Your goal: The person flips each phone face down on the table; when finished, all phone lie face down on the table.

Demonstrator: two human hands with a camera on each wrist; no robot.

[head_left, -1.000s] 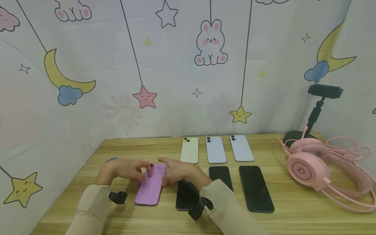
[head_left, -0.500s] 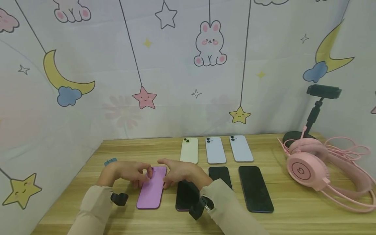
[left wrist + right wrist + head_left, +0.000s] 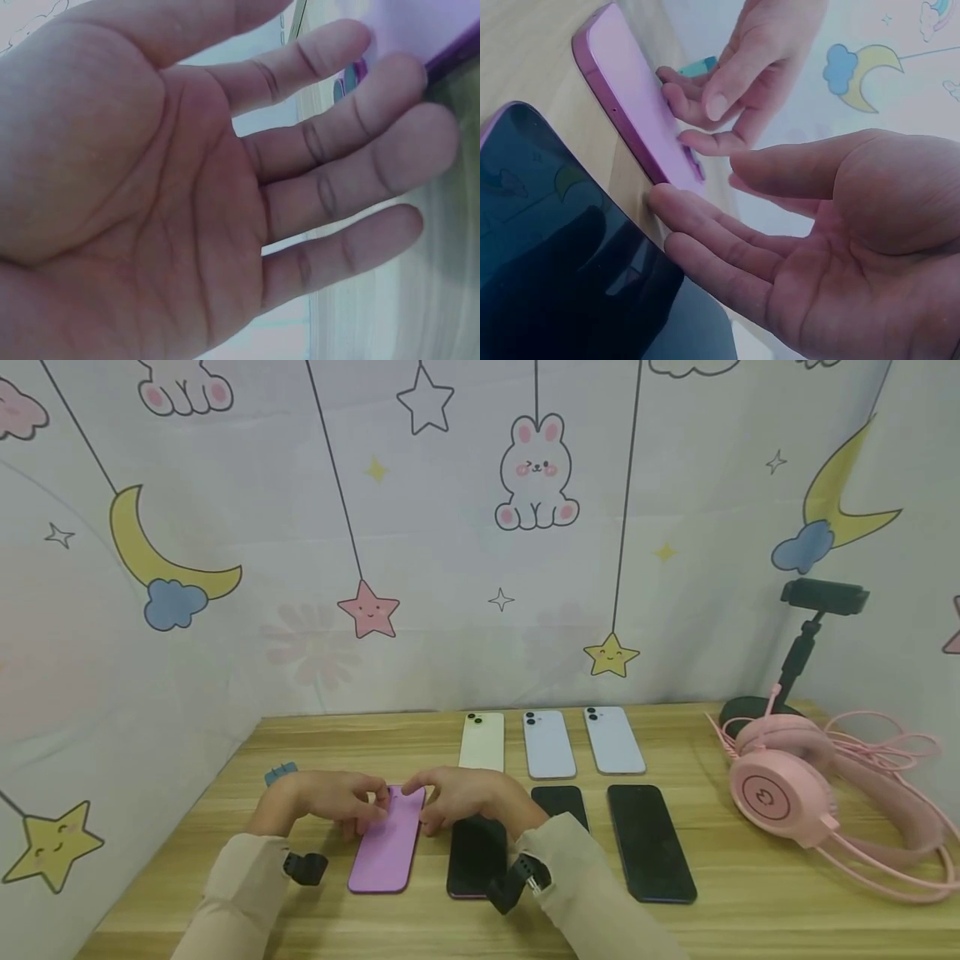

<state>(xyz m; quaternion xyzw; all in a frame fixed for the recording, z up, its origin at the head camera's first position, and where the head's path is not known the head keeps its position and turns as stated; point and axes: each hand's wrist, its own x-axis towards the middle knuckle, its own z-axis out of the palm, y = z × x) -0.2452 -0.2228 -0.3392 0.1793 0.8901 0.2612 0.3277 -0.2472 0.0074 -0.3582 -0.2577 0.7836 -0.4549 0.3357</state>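
A purple phone [image 3: 384, 852] lies face down on the wooden table, its camera end away from me. My left hand [image 3: 330, 797] is along its far left side; in the left wrist view the fingers are extended, with fingertips [image 3: 405, 71] right at the phone's edge. From the other side my right hand [image 3: 472, 797] reaches to the phone's far right corner. The right wrist view shows this hand's loosely bent fingers [image 3: 720, 247] at the purple phone's side edge. A black-screened phone [image 3: 477, 860] lies face up below the right hand, partly hidden by the wrist camera.
Two more dark-screened phones, one [image 3: 651, 843] large, lie to the right. Behind them are a pale yellow phone [image 3: 482, 743] and two whitish phones [image 3: 550, 745], backs up. Pink headphones [image 3: 780, 785] and a black stand [image 3: 798, 660] are far right. A small blue object [image 3: 281, 772] sits left.
The purple phone has slid slightly toward me and a little right, both hands staying beside it. My right index finger has bent in over the phone's far corner.
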